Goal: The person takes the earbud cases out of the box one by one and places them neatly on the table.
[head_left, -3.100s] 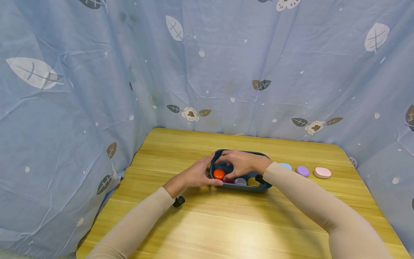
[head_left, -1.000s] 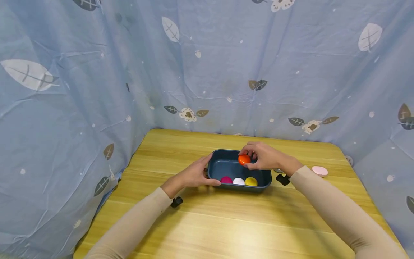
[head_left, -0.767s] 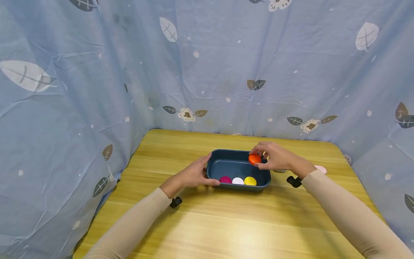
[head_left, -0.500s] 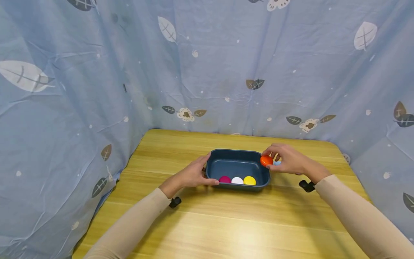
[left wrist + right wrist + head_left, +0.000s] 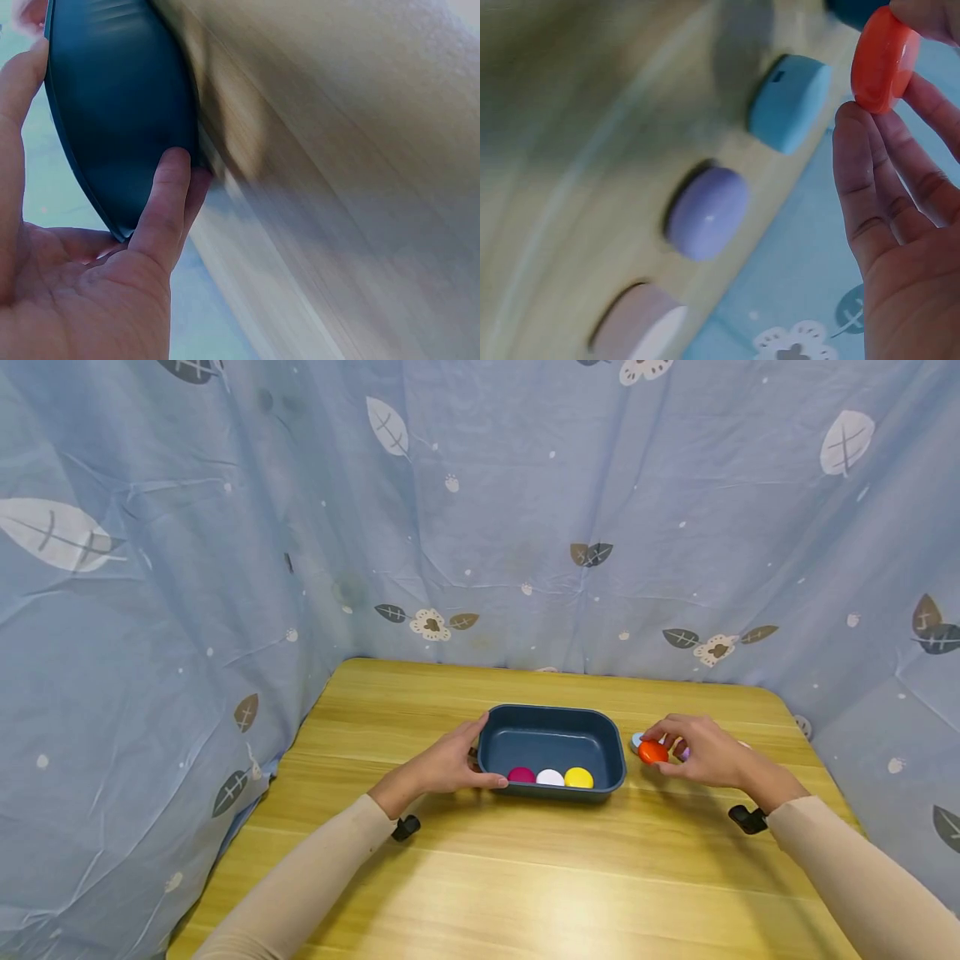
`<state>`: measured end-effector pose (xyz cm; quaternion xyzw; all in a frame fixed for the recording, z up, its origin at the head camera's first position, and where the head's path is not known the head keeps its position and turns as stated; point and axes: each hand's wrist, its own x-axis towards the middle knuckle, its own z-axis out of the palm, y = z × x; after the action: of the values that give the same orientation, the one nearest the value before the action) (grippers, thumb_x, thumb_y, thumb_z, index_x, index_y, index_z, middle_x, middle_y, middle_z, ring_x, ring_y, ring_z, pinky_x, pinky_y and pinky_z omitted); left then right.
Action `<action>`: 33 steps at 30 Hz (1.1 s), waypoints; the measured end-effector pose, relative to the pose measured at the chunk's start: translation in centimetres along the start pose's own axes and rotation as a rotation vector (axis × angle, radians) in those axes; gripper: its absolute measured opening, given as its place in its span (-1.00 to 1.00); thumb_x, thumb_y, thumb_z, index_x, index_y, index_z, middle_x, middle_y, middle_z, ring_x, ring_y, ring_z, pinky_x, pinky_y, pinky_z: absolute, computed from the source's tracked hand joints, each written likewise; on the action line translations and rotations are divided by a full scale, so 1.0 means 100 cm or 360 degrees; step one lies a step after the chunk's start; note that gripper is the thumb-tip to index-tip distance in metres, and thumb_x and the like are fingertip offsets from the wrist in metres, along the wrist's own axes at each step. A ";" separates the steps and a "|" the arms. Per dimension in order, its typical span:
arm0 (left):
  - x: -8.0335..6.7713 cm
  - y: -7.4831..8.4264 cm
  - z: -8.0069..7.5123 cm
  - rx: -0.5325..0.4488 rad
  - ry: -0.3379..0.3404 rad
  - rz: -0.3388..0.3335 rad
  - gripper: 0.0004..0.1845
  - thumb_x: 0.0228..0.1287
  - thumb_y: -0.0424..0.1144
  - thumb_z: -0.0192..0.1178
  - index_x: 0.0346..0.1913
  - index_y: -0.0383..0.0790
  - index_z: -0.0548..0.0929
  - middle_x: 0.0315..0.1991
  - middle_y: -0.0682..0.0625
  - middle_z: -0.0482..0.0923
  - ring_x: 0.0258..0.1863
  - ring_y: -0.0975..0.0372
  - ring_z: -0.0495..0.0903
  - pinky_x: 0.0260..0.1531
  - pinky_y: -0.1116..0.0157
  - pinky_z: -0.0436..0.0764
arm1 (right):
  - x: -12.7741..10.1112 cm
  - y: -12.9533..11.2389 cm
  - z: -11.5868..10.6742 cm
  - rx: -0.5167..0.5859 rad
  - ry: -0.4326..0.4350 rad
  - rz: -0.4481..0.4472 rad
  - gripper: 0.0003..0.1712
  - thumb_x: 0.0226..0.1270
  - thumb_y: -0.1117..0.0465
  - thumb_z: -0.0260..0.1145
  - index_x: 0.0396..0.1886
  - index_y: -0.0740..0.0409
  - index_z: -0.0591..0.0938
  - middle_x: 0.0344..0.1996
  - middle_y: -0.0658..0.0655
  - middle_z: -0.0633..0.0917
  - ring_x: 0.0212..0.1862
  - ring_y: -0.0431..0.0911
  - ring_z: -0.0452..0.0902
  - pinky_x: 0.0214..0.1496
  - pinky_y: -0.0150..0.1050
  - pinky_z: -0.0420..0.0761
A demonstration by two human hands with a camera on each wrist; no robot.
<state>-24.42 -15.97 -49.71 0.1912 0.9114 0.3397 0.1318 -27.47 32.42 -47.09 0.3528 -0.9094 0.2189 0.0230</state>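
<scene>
In the head view, my right hand (image 5: 708, 752) pinches a glossy orange disc (image 5: 653, 752) between thumb and fingertips, just right of the dark blue rectangular tray (image 5: 551, 717). The right wrist view shows the orange disc (image 5: 885, 60) above the table, beside a light blue rounded piece (image 5: 789, 103). My left hand (image 5: 446, 764) holds the tray's left end, thumb along the near rim and fingers at the far corner. Magenta (image 5: 521, 775), white (image 5: 550, 777) and yellow (image 5: 578, 777) round pieces lie in a row along the tray's near wall.
A purple oval piece (image 5: 709, 214) and a pale pink piece (image 5: 641, 322) stand in line with the light blue one, right of the tray. The wooden table (image 5: 525, 877) ends at a patterned blue curtain (image 5: 495, 510) behind and at the sides.
My right hand has taken the orange disc out of the tray, carried it right over the rim and lowered it by the light blue piece. The left hand stays on the tray.
</scene>
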 end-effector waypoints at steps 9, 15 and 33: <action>0.000 -0.001 -0.001 0.0002 -0.0007 -0.0014 0.46 0.34 0.36 0.66 0.98 -0.01 -0.10 0.93 -0.22 0.09 0.33 0.06 0.85 0.53 -0.01 0.76 | -0.014 0.011 0.018 0.0030 0.0013 0.0035 -0.60 0.23 0.22 0.81 0.05 0.02 0.91 -0.14 -0.06 0.77 -0.25 -0.25 0.69 -0.19 -0.29 0.80; 0.000 0.000 -0.001 0.0018 -0.0002 -0.0007 0.46 0.34 0.37 0.66 0.98 -0.04 -0.09 0.93 -0.23 0.09 0.33 0.05 0.84 0.56 -0.03 0.73 | -0.018 0.014 0.025 0.0003 -0.0045 0.0094 -0.60 0.26 0.18 0.80 0.08 0.03 0.91 -0.13 -0.06 0.78 -0.20 -0.27 0.70 -0.15 -0.31 0.80; -0.001 0.000 0.000 0.0034 0.0001 -0.0002 0.46 0.34 0.39 0.65 0.98 -0.05 -0.08 0.93 -0.20 0.09 0.45 0.00 0.77 0.62 -0.06 0.68 | -0.024 0.014 0.031 -0.0049 -0.0065 0.0121 -0.52 0.29 0.04 0.82 0.15 0.03 0.90 -0.10 -0.08 0.79 -0.18 -0.25 0.71 -0.18 -0.33 0.75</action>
<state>-24.33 -16.05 -49.69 0.1920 0.9152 0.3299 0.1297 -26.24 33.52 -50.84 0.3220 -0.9257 0.1983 0.0016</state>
